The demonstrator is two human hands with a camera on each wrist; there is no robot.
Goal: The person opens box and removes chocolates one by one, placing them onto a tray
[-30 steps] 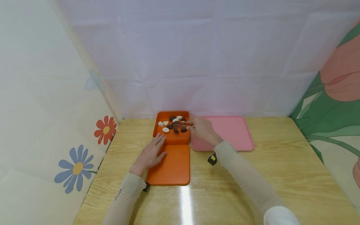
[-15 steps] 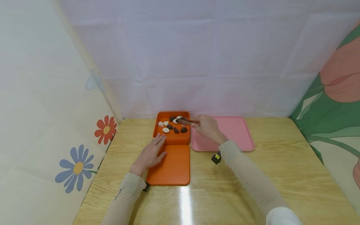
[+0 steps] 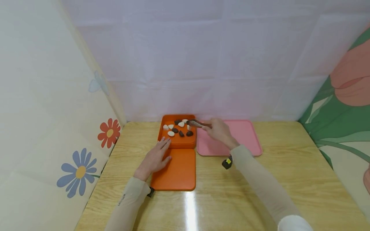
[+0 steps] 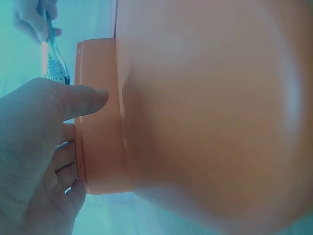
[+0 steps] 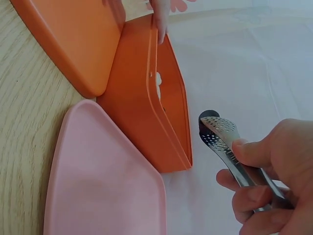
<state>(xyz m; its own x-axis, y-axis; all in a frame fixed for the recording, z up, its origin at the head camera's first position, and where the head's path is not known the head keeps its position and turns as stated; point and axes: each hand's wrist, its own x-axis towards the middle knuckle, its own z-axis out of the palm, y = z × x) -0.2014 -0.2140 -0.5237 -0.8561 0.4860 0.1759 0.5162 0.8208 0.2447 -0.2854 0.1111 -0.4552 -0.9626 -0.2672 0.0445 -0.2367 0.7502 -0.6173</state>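
Note:
My right hand (image 3: pixel 221 131) holds metal tongs (image 5: pixel 226 139) with perforated tips. Between the tips is a dark stone-like piece (image 5: pixel 209 114), raised clear of the orange box (image 3: pixel 177 145) in the right wrist view. Inside that box lie several white pieces (image 3: pixel 171 133) and dark pieces (image 3: pixel 189 133), smooth and pebble-like. My left hand (image 3: pixel 154 159) rests at the box's near left corner with extended fingers on the rim; its thumb is spread apart by the front wall. Most of the box's inside is hidden in both wrist views.
An orange lid-like panel (image 3: pixel 176 176) lies directly in front of the box. To the box's right is a pink tray (image 3: pixel 242 138). Both stand on a wooden table (image 3: pixel 277 186), with a pale cloth backdrop (image 3: pixel 202 64) close behind and printed panels at the sides.
My right hand has drawn the tongs rightward from among the pieces, bringing a dark one up to the box's right edge. The left hand has stayed in place.

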